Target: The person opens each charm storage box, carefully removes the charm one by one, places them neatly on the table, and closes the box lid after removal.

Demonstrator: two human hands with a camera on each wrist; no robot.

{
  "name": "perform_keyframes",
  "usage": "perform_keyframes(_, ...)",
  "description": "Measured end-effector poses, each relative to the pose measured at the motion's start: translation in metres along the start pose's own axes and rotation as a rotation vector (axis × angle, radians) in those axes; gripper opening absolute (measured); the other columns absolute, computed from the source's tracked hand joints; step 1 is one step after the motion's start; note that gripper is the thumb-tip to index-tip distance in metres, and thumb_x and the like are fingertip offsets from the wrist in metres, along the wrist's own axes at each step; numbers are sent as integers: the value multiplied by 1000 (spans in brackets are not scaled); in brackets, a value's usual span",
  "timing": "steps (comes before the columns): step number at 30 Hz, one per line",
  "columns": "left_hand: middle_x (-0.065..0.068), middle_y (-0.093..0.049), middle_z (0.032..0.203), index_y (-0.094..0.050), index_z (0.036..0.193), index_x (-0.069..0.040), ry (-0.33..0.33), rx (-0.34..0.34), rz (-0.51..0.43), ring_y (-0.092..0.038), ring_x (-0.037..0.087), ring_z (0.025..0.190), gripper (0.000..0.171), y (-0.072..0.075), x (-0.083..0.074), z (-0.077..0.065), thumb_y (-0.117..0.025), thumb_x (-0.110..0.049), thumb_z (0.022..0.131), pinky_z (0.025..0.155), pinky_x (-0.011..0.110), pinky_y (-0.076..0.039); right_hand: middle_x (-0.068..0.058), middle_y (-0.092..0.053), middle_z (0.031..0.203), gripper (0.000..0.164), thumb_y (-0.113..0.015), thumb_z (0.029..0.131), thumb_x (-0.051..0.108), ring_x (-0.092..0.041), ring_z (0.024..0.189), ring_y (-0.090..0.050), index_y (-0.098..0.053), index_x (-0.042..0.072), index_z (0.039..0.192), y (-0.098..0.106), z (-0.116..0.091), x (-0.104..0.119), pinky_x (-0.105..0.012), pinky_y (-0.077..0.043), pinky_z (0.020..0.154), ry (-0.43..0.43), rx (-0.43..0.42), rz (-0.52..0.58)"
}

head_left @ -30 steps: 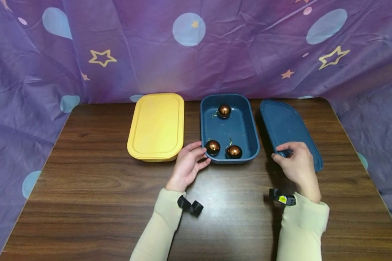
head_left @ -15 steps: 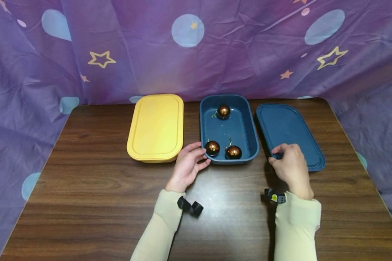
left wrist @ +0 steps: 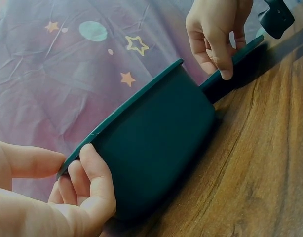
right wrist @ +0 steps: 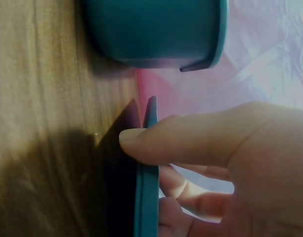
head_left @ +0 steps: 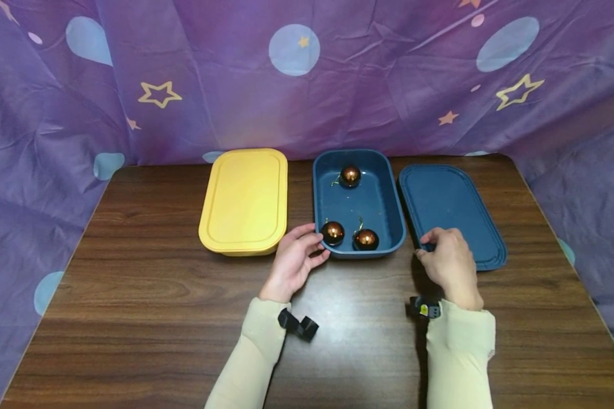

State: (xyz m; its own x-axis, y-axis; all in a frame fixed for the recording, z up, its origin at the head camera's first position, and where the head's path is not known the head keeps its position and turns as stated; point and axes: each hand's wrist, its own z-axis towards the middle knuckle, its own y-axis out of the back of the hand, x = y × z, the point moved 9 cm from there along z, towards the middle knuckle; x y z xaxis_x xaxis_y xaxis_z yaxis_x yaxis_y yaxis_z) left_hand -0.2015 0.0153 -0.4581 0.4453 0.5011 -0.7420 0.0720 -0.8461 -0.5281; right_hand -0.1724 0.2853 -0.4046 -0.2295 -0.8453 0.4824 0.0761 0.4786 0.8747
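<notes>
Three shiny brown Christmas baubles, one at the back (head_left: pixel 350 175) and two at the front, lie in an uncovered blue container (head_left: pixel 357 204). My left hand (head_left: pixel 295 258) holds the container by its near left corner, the thumb and fingers on either side of the rim, as the left wrist view shows. To the container's right is its blue lid (head_left: pixel 445 196), tilted slightly. My right hand (head_left: pixel 449 262) pinches the lid's near left edge between thumb and fingers. In the right wrist view the lid (right wrist: pixel 147 197) appears edge-on, with a dark shadow beside it on the wood.
A yellow container (head_left: pixel 245 199) with its lid on stands left of the blue one. All of this is at the back of a brown wooden table (head_left: pixel 148 295). Behind the table hangs a purple cloth (head_left: pixel 225 68) with stars and dots.
My right hand has moved left with the lid, bringing it closer to the blue container. The lid's upper face now shows more fully. The left hand and the baubles stay put.
</notes>
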Motion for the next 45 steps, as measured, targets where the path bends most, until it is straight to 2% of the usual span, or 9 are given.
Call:
perform_keyframes(8,0,-53,81,-50,109,-6,4,-4,-2,-52,10,67,23,2,1,0,-53,6,89,65,25,-56,-26,-58,104,19,-71,78,9,-48,96,-56,-66,1,94,-3,0,1,-57,-45,71,3,-26,-13)
perform_keyframes(13,0,-53,81,-50,109,-6,5,0,-1,-52,11,68,24,3,1,-1,-53,6,89,65,25,-56,-23,-58,106,19,-69,80,12,-47,96,-57,-66,5,97,-7,0,-1,-55,-45,67,-48,3,-39)
perform_keyframes(17,1,-53,82,-48,116,-2,8,3,2,-52,11,69,28,3,2,0,-53,6,90,65,25,-56,-22,-57,108,20,-68,81,13,-48,96,-57,-66,6,99,-10,1,-3,-53,-45,65,-85,30,-50)
perform_keyframes(23,1,-53,84,-46,122,1,5,4,11,-52,12,70,32,3,1,0,-53,5,90,66,25,-56,-22,-59,109,22,-65,82,12,-45,98,-57,-66,5,103,-13,2,-4,-52,-45,65,-99,62,-60)
perform_keyframes(29,1,-53,85,-49,116,-2,0,4,8,-52,12,71,28,2,0,0,-53,6,90,66,26,-56,-18,-65,107,25,-62,83,11,-42,98,-59,-66,6,107,-16,4,-4,-50,-46,66,-90,88,-64)
perform_keyframes(36,2,-54,87,-50,111,-6,0,0,9,-52,12,71,24,2,-1,0,-53,6,90,66,26,-56,-16,-68,103,27,-60,84,11,-39,91,-61,-66,7,110,-17,5,-4,-45,-46,61,-100,108,-66)
perform_keyframes(45,2,-54,87,-42,131,6,-56,4,180,-56,11,73,40,-2,-8,-4,-54,5,92,65,23,-57,-16,-69,105,28,-56,84,11,-41,94,-62,-66,6,110,-17,5,-5,-46,-46,62,-104,126,-70)
